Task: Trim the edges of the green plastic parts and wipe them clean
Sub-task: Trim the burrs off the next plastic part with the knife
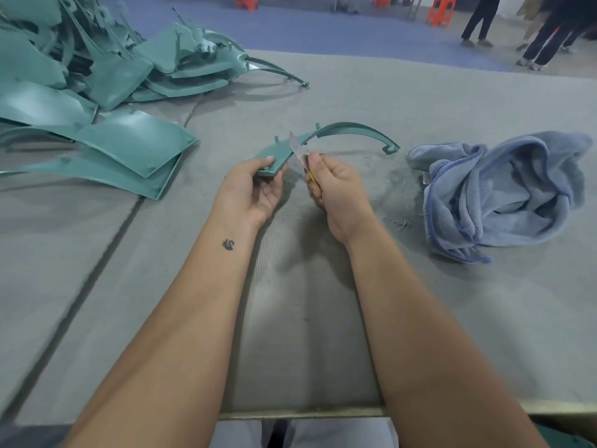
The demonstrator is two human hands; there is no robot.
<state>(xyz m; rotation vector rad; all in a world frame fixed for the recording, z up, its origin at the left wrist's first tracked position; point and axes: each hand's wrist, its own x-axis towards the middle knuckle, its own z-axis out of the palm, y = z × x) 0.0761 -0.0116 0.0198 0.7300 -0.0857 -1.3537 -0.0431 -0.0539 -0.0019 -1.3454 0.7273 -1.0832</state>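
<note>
Left hand (255, 185) grips green part (323, 137) by its flat end, lifted just left of the blue towel (504, 195), so right hand (332, 192), clenched on blade (298, 148), can shave its edge.

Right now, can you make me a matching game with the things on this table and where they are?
Things:
1. blade
2. blue towel
3. pile of green parts
4. curved green part

Places:
A. far left of the table
B. pinched in the right hand
C. lying at the right
D. held by the left hand

Pairs: 1-B, 2-C, 3-A, 4-D
</note>
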